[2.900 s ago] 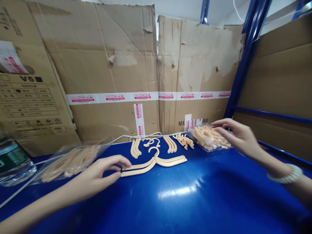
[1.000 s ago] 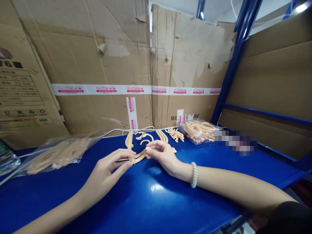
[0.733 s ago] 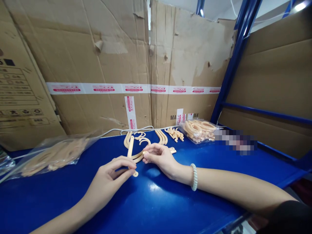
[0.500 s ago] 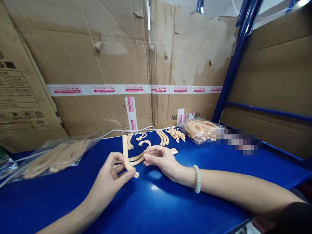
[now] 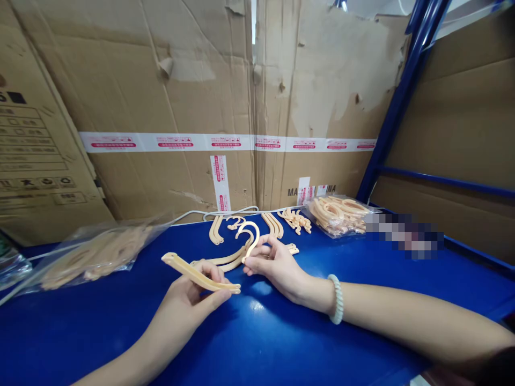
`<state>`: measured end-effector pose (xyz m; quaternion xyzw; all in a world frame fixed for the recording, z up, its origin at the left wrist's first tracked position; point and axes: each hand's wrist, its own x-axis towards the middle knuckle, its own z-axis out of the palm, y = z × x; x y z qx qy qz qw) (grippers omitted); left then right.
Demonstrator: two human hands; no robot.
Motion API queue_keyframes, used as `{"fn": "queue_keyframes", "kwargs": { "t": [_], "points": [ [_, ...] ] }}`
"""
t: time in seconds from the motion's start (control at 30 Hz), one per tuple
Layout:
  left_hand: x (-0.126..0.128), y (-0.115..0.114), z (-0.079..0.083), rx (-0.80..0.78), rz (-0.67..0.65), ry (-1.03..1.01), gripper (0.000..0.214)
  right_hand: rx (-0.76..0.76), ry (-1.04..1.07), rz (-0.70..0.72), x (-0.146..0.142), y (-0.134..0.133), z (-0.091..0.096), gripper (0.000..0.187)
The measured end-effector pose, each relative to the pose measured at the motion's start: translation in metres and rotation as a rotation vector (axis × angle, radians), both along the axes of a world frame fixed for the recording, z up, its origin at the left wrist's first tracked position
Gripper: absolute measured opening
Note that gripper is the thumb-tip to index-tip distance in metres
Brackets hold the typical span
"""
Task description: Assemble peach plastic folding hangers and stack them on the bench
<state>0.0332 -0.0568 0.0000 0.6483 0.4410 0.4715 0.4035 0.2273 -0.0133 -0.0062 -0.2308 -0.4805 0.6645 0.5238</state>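
Note:
My left hand (image 5: 197, 295) is closed on a beige plastic hanger arm (image 5: 193, 272), pinched near its right end, which has small holes. Between the thumb and fingers of my right hand (image 5: 273, 262) is a beige hanger hook (image 5: 254, 241), held by its lower end with the curve upward. The arm and the hook are apart. Just behind both hands lies an assembled-looking hanger (image 5: 227, 262) on the blue table, partly hidden by my fingers.
Along the back lie hanger arms (image 5: 216, 230), loose hooks (image 5: 236, 221), more arms (image 5: 272, 225) and a heap of hooks (image 5: 296, 221). Clear bags of hanger parts stand right (image 5: 336, 214) and left (image 5: 100, 254). A cardboard wall (image 5: 181, 96) closes the back; a blue post (image 5: 396, 107) rises at right.
My left hand has tilted the hanger arm from nearly upright to nearly level. My right hand has turned the hook up into clear view. The camera view has shifted slightly.

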Motion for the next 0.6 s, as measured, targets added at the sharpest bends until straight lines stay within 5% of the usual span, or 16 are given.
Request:
{"fn": "queue_keyframes", "kwargs": {
  "t": [0.6],
  "points": [
    [0.002, -0.015, 0.01, -0.026, -0.031, -0.015, 0.022, -0.044, -0.208, 0.285, 0.012, -0.013, 0.01, 0.029]
  ]
}}
